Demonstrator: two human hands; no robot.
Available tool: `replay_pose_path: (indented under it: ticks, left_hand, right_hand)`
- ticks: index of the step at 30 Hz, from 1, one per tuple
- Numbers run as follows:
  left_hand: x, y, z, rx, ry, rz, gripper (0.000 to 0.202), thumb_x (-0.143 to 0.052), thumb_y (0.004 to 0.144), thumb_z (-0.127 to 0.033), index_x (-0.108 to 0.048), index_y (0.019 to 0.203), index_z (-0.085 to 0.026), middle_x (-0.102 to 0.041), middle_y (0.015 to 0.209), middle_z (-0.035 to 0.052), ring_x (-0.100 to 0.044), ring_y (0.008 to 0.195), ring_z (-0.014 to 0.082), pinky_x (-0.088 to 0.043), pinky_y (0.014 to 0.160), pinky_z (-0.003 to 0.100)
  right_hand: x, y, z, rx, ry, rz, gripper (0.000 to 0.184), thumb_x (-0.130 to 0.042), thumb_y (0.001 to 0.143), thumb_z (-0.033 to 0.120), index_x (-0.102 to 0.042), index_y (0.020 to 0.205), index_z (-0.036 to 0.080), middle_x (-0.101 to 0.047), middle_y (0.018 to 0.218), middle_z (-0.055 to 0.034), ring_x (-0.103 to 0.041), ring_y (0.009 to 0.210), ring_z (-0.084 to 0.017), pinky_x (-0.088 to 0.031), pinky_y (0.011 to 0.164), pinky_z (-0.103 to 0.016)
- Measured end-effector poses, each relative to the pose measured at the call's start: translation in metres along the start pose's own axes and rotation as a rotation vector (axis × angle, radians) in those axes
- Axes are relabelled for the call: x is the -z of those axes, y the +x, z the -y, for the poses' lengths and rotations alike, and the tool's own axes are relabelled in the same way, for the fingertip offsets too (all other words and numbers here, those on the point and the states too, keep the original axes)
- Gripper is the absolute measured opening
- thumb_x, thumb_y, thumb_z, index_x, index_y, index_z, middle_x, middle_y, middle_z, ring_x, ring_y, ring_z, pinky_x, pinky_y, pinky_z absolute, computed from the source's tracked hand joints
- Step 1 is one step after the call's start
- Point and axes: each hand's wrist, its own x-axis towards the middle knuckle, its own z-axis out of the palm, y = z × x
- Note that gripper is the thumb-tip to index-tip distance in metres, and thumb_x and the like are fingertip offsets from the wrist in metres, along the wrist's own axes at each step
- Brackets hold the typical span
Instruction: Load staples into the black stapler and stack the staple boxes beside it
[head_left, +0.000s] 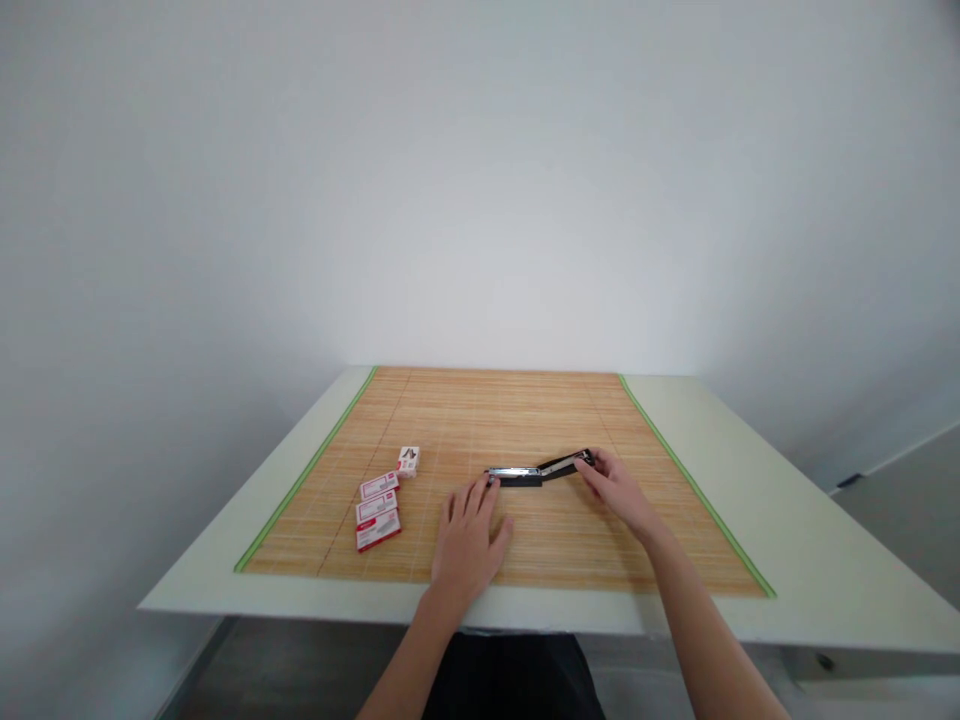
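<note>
A black stapler (520,481) lies opened out on the bamboo mat, its metal staple channel facing up. Its top arm (556,467) is swung over to the right and tilts upward. My right hand (616,490) pinches the far end of that top arm between thumb and fingers. At the stapler's left end, the fingertips of my left hand (469,530) touch the base; the fingers are stretched out and the palm faces down. Whether staples lie in the channel is too small to tell.
Left of my left hand, several flat red-and-white boxes (377,508) lie overlapping in a row. A small white box with a dark picture (408,461) stands behind them. The bamboo mat (495,410) with green edges covers much of the white table (757,480), which meets a wall.
</note>
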Motion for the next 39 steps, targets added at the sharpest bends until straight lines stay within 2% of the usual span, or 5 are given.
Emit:
replay_pose_path:
  ticks: [7,13,18,32,39]
  left_hand:
    - [0.012,-0.006,0.005,0.004,-0.162,-0.033,0.047,-0.053,0.099,-0.034,-0.052,0.146,-0.031,-0.047,0.155,0.0034,-0.045,0.139,0.0263,-0.036,0.119,0.047]
    - [0.059,-0.050,0.053,0.478,0.016,-0.343,0.033,-0.057,0.095,-0.049,-0.063,0.113,-0.022,-0.061,0.115,0.0125,-0.056,0.116,0.0328,-0.041,0.106,0.049]
    - [0.083,-0.073,0.095,0.735,0.251,-0.269,0.067,-0.062,0.084,-0.066,-0.053,0.129,-0.018,-0.058,0.124,0.0154,-0.050,0.120,0.0382,-0.040,0.099,0.053]
    - [0.046,-0.047,0.051,0.245,-0.106,0.112,0.030,-0.064,0.091,-0.042,-0.066,0.118,-0.029,-0.065,0.122,0.0055,-0.056,0.115,0.0296,-0.041,0.099,0.043]
    - [0.023,-0.002,0.009,-0.013,-0.313,0.195,0.030,-0.072,0.087,-0.043,-0.068,0.115,-0.032,-0.065,0.121,0.0034,-0.054,0.116,0.0272,-0.040,0.099,0.041]
  right_hand:
    - [-0.003,-0.013,-0.019,-0.086,0.152,0.020,0.060,-0.066,0.082,0.071,-0.060,0.113,0.020,-0.056,0.064,0.0040,-0.047,0.050,-0.011,-0.035,0.046,-0.024]
    - [-0.001,-0.024,-0.018,-0.093,0.261,-0.069,0.070,-0.073,0.079,0.067,-0.055,0.130,0.023,-0.060,0.071,0.0032,-0.049,0.053,-0.011,-0.035,0.047,-0.023]
    - [-0.001,-0.029,-0.020,-0.056,0.256,-0.087,0.067,-0.073,0.082,0.062,-0.055,0.132,0.022,-0.060,0.073,0.0025,-0.050,0.057,-0.012,-0.036,0.048,-0.024]
    - [-0.040,-0.086,-0.009,-0.033,-0.003,0.027,0.060,-0.067,0.084,0.056,-0.058,0.130,0.019,-0.059,0.072,0.0015,-0.055,0.065,-0.017,-0.045,0.063,-0.030]
    - [-0.070,-0.099,0.015,-0.305,0.244,0.261,0.048,-0.059,0.084,0.060,-0.061,0.106,0.018,-0.041,0.053,0.0099,-0.031,0.039,-0.008,-0.019,0.039,-0.024]
